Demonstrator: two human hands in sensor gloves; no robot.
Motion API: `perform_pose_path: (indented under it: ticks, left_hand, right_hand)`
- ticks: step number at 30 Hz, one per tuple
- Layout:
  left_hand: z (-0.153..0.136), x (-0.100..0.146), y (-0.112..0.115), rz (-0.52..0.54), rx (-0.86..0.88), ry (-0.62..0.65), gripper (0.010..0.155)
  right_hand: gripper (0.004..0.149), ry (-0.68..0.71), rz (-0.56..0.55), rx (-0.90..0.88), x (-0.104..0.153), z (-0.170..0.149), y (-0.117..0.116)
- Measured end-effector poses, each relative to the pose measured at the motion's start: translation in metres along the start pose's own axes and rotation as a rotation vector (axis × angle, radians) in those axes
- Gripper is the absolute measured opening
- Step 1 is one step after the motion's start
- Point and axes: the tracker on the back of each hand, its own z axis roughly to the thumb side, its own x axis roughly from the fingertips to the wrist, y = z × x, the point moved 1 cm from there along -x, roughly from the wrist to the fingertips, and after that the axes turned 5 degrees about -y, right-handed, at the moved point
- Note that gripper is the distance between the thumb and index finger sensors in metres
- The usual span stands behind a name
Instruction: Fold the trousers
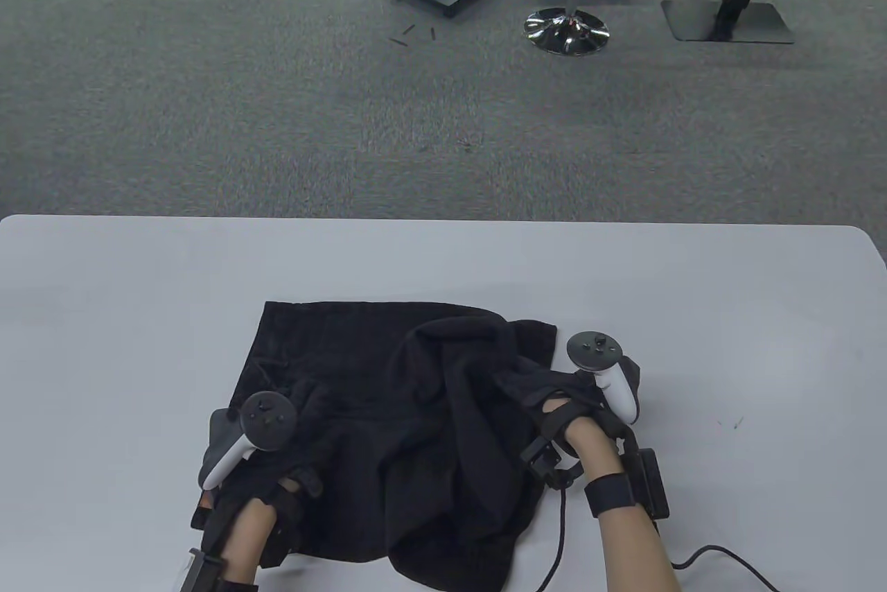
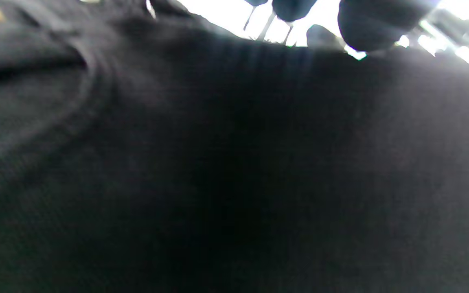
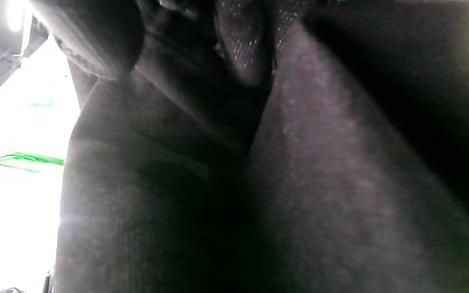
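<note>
The black trousers lie bunched and partly doubled over at the near middle of the white table, with a raised ridge of cloth running through the centre. The right hand has its grip closed on a gathered fold at the garment's right edge. The left hand rests on the near left portion; the left wrist view is blurred, so its grip cannot be determined.
</note>
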Motion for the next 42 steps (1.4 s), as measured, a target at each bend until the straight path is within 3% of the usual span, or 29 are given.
perform_pose_path:
  ticks: [3,6,10,17,25,32,34,38,42]
  left_hand:
    - [0.005,-0.01,0.012,-0.027,-0.129,-0.029,0.075]
    - [0.004,-0.015,0.017,-0.054,-0.131,-0.055,0.075]
    - [-0.001,-0.017,0.019,-0.067,-0.146,-0.072,0.075]
    - [-0.013,-0.019,0.014,-0.06,-0.133,-0.127,0.074]
    - [-0.023,-0.02,0.01,-0.051,-0.095,-0.144,0.073]
    - [-0.032,-0.017,0.007,-0.043,-0.061,-0.141,0.073]
    - [-0.033,-0.017,0.007,-0.045,-0.055,-0.137,0.072]
    - [-0.033,-0.017,0.007,-0.044,-0.052,-0.136,0.072]
    - [-0.034,-0.017,0.007,-0.047,-0.042,-0.132,0.072]
  right_hand:
    - [0.056,0.083,0.011,0.002,-0.002,0.004,-0.005]
    - [0.052,0.129,-0.019,0.037,-0.007,0.01,-0.013]
    - [0.058,0.065,0.027,0.146,-0.019,0.012,-0.025]
    - [0.065,0.023,0.008,0.219,-0.022,0.016,-0.029]
    - [0.046,0.091,-0.095,0.019,-0.015,0.008,-0.015]
    - [0.043,0.228,-0.059,-0.534,0.002,0.02,0.028]
    - [0.043,0.251,-0.051,-0.585,0.01,0.029,0.04]
    - [0.047,0.15,-0.076,-0.246,0.018,0.037,0.044]
    - [0.051,0.106,-0.078,0.009,0.011,0.031,0.018]
